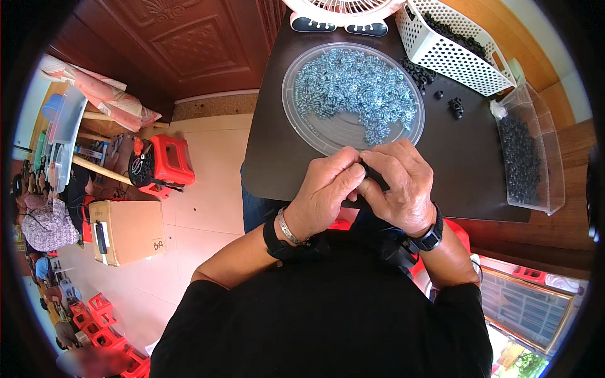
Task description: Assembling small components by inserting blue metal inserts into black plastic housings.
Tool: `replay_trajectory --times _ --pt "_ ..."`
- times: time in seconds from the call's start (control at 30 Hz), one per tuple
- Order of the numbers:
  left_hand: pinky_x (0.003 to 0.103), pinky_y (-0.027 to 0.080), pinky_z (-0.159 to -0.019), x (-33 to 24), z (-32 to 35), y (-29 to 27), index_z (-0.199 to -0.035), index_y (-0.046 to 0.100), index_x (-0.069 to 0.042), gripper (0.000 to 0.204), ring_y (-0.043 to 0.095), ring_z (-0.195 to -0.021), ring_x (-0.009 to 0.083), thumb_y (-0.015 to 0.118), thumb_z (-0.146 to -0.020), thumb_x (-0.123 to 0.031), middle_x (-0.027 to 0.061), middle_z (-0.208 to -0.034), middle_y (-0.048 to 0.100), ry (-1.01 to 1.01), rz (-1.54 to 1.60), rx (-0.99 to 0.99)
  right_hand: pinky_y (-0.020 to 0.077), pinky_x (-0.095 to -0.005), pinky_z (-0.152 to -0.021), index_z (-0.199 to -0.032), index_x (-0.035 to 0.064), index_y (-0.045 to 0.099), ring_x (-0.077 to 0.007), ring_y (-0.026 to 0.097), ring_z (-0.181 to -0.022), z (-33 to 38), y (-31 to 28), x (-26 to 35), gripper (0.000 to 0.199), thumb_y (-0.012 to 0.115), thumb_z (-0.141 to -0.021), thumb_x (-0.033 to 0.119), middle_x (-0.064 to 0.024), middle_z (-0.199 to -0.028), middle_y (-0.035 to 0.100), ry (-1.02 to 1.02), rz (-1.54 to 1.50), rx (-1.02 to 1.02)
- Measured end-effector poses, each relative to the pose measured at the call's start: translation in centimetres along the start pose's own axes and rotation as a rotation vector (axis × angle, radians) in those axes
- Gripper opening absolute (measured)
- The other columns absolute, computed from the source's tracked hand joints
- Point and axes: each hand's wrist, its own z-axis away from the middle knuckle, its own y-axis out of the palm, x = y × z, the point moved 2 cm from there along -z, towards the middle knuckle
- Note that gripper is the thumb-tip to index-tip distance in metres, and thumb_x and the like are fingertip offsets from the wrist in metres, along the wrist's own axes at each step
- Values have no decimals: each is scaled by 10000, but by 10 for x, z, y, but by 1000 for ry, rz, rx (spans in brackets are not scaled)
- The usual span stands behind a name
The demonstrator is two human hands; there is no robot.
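Note:
My left hand (pixel 324 192) and my right hand (pixel 401 189) meet at the near edge of the dark table. Their thumbs and fingers pinch a small black piece (pixel 363 166), mostly hidden between the fingertips, so its exact kind does not show. Just beyond them lies a round clear plastic tray (pixel 322 135), heaped with small bluish metal springs (pixel 353 82). Several small black parts (pixel 457 107) are scattered to the tray's right, and more of them (pixel 419 74) are piled against its far right side.
A white perforated basket (pixel 441 58) of black parts stands at the far right. Nearer, a clear bin (pixel 547 170) holds more. A fan's base (pixel 343 19) rests at the back edge. On the floor to the left are red stools (pixel 173 160) and a cardboard box (pixel 135 230).

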Motion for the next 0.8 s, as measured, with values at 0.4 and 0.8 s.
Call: replay_trajectory --times 0.4,0.8 --pt "206 424 -597 8 1 -1 -925 583 -2 270 475 -674 42 482 -985 -245 -2 -794 549 43 181 -34 501 -331 -609 -929 40 636 -229 583 -680 -4 3 6 392 798 -575 86 -59 -796 610 -50 44 -32" --pt "248 394 -567 5 0 4 -882 577 17 291 449 -638 59 487 -976 -244 -2 -694 522 28 61 -49 435 -341 -527 -743 89 543 -219 543 -604 -15 -8 8 251 738 -659 221 -49 -664 497 -49 317 243"
